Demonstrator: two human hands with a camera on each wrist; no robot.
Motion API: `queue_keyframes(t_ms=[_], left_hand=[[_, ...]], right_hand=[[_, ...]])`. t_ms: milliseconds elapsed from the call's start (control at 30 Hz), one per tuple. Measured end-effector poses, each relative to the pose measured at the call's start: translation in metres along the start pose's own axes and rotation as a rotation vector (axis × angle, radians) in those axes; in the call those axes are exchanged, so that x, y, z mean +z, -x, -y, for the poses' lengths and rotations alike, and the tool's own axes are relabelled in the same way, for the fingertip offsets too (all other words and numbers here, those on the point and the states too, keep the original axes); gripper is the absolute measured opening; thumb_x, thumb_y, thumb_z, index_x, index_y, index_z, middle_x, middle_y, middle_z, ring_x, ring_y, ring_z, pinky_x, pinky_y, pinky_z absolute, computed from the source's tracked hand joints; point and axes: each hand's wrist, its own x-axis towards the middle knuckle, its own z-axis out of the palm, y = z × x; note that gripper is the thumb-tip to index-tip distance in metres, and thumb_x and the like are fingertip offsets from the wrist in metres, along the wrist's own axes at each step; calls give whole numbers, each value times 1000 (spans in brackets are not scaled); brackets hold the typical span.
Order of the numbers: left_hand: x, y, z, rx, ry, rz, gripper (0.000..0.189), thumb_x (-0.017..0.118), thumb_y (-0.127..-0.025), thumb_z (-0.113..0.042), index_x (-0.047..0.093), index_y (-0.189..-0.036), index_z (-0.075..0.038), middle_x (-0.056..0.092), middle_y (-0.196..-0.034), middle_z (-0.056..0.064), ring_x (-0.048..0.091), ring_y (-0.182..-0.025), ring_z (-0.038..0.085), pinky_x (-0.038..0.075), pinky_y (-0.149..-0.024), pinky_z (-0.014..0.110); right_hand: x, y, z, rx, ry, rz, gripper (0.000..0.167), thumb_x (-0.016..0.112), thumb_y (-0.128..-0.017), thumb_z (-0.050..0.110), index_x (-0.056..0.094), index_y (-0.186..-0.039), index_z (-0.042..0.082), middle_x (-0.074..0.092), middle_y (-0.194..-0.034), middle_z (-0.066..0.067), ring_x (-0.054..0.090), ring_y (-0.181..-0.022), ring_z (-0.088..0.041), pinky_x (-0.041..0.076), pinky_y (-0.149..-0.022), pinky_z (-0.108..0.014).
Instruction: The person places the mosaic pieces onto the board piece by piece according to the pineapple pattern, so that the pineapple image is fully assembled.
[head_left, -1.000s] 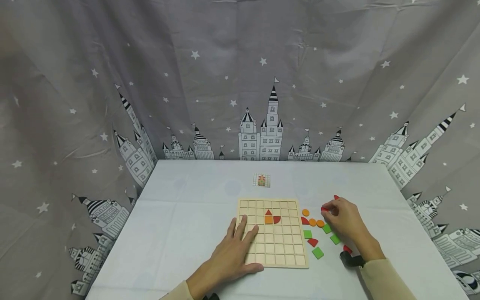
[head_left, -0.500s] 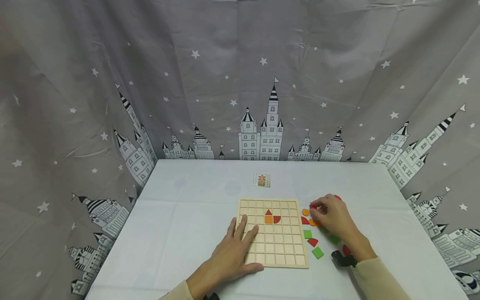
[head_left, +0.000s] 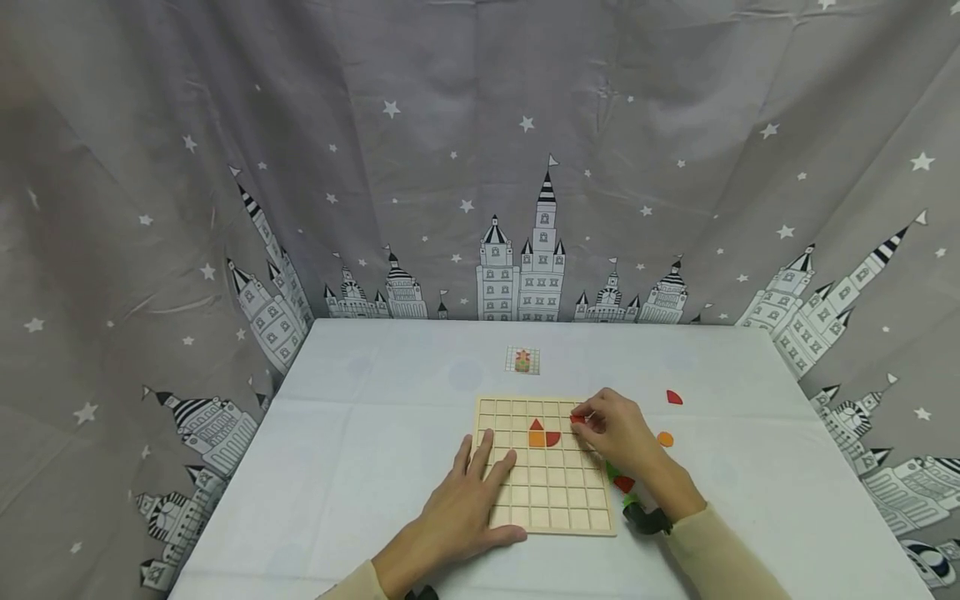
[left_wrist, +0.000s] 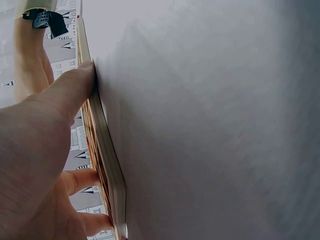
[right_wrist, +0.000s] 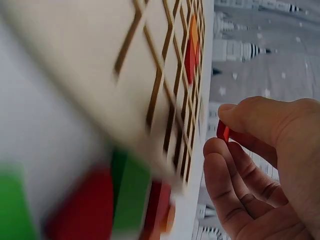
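Observation:
A wooden grid board (head_left: 558, 492) lies flat on the white table. My left hand (head_left: 465, 508) rests on its left side with fingers spread, the thumb at the near edge in the left wrist view. Above the board's upper right part, my right hand (head_left: 622, 429) pinches a small red piece (right_wrist: 223, 131) between thumb and fingertips; its full shape is hidden. Set in the grid are a red triangle (head_left: 536, 425), an orange square (head_left: 537, 438) below it, and a red quarter circle (head_left: 552, 438) beside the square.
Right of the board lie loose pieces, partly hidden by the right arm: a red quarter circle (head_left: 674, 397), an orange disc (head_left: 665, 438), another red piece (head_left: 624, 483) and green pieces (right_wrist: 131, 195). Behind the board lies a small pattern card (head_left: 522, 361). A grey curtain (head_left: 420, 167) hangs behind the table.
My right hand has carried the red piece leftward from among the loose pieces to over the board's right side. The left hand has stayed in place.

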Motion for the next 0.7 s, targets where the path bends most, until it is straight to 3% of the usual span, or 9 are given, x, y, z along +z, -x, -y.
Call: queue_keyframes(t_ms=[367,700], left_hand=[[1,0,2,3,-23,10,112,84,-95,-78,47,-179,-15,27,-190,35,31,-171,70,61,-118,71],[2,-1,1,1,-33,10,115,84,-95,-78,43,-180,-13,26,-190,35,30,-171,70,61,-119,70]], right_hand=[[35,-17,29,-134,-49,78,11,92,-98,5,88,-107,6,79,-100,-7,72,-84,-14,63,-76,-23],[56,-22,41,-152,-45,136,6,92,-98,7,88,-101,10,75,-97,1,66,-84,-4,59,-76,-21]])
